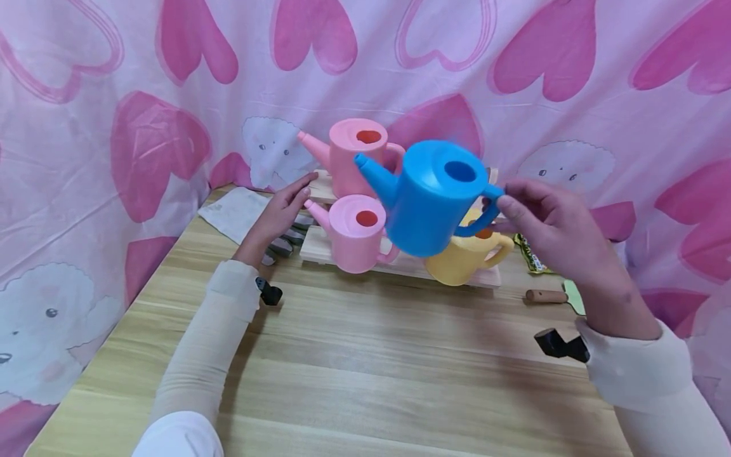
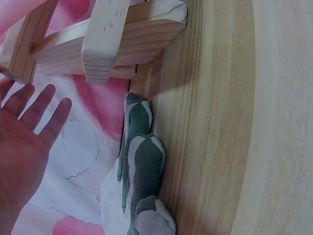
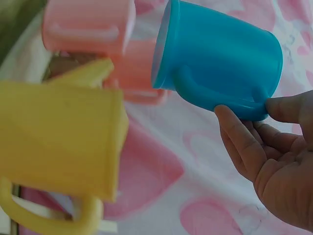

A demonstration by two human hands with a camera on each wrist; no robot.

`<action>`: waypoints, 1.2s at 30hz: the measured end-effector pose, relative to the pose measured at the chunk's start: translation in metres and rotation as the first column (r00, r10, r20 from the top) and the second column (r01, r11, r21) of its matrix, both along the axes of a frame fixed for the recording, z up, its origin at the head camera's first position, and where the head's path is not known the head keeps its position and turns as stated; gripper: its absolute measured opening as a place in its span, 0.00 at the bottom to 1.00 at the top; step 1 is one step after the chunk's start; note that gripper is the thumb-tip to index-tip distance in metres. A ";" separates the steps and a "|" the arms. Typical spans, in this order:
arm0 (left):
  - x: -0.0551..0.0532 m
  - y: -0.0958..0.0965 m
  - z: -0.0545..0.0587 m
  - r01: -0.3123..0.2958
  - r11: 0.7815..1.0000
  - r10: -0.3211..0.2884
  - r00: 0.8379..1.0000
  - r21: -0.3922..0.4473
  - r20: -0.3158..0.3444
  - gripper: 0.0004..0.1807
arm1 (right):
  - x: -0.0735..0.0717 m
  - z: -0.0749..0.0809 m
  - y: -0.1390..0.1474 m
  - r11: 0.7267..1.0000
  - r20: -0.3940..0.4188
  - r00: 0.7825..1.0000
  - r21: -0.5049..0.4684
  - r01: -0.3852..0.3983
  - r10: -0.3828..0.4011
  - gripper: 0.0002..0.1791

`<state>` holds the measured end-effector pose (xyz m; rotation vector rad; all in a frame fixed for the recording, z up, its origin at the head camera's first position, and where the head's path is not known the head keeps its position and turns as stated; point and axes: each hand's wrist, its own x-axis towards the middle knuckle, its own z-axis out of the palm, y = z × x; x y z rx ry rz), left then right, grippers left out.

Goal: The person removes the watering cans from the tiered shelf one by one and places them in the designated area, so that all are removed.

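Note:
My right hand [image 1: 556, 231] pinches the handle of a blue watering can [image 1: 425, 212] between thumb and fingers. The can is held in the air, spout to the left, overlapping the stand in the head view. A two-tier wooden stand [image 1: 316, 245] carries a pink watering can [image 1: 347, 162] on the upper tier. Below it, a smaller pink watering can [image 1: 355, 247] and a yellow watering can [image 1: 454, 265] sit on the lower tier. With fingers extended, my left hand [image 1: 278, 216] reaches to the stand's left end; in the left wrist view its fingertips [image 2: 29, 89] are right at the wood.
Grey-green and white work gloves [image 1: 237, 212] lie on the table left of the stand. To the right are a small trowel [image 1: 547, 296] with a wooden handle and a yellow-green packet [image 1: 530, 255]. A pink heart-patterned curtain [image 1: 311, 38] hangs behind the table.

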<state>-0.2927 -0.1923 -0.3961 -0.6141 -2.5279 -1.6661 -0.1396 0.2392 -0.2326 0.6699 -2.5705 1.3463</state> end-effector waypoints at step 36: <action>0.015 0.009 0.018 -0.019 1.000 0.019 0.997 -0.004 0.081 0.29 | 0.018 -0.145 -0.088 0.937 0.412 0.845 -0.084 -0.338 0.341 0.10</action>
